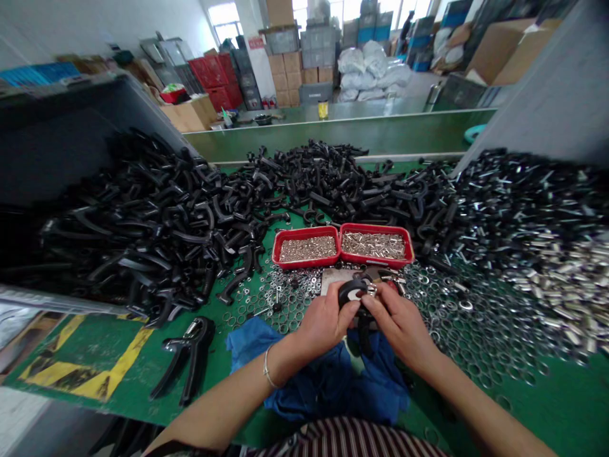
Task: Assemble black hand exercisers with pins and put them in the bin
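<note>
Near the middle of the green table, my left hand (328,315) is closed around a black part (351,291) with a rounded head. My right hand (398,320) meets it from the other side, its fingers pinched at a small shiny metal piece (371,290) against that part. Beneath both hands lies a blue cloth (328,390). Just beyond them are a metal plate (332,277) and two red trays, the left tray (306,263) with tiny metal pieces and the right tray (375,259) with small pins.
Black handles (176,216) are heaped at left and across the back. Metal rings (480,343) spread around the hands. Silver cylinders (566,285) lie at right. A two-legged black clamp (188,362) rests at front left. Grey panels (537,95) flank the table.
</note>
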{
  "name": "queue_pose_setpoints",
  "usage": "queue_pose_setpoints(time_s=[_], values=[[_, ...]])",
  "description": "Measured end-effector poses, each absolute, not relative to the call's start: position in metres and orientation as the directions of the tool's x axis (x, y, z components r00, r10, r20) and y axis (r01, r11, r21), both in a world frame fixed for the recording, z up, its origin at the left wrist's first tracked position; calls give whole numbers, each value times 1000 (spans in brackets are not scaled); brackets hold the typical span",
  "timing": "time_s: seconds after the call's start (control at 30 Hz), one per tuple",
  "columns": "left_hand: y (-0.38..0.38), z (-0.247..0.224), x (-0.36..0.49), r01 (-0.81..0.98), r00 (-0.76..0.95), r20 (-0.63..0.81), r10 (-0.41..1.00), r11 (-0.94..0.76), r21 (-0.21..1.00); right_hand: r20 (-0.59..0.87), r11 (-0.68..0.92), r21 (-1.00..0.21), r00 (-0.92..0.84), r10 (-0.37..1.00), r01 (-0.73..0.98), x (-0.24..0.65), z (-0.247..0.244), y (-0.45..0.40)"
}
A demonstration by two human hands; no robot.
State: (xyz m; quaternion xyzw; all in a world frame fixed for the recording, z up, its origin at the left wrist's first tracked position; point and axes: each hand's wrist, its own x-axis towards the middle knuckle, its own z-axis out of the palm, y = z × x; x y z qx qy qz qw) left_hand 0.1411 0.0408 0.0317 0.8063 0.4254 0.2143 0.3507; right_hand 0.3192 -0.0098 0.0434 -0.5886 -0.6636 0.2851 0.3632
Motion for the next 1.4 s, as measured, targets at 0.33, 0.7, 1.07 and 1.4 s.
queue_pose_setpoints(time_s=[0.33, 0.7, 1.07, 1.4], values=[[45, 57, 121, 538, 839, -82, 538, -799, 268, -36, 77, -899, -247, 968, 431, 311, 40, -22], [119, 19, 147, 576, 813, -241, 530, -791, 205, 233, 184, -358, -103, 967, 916, 361, 26, 70], [206, 37, 232, 554, 830, -11, 557, -827, -93, 100, 189, 18, -190, 977, 982, 394, 7, 160], [213, 14, 250, 617, 785, -31, 619, -785, -52, 117, 191, -48, -185, 976, 980, 388, -11, 170]])
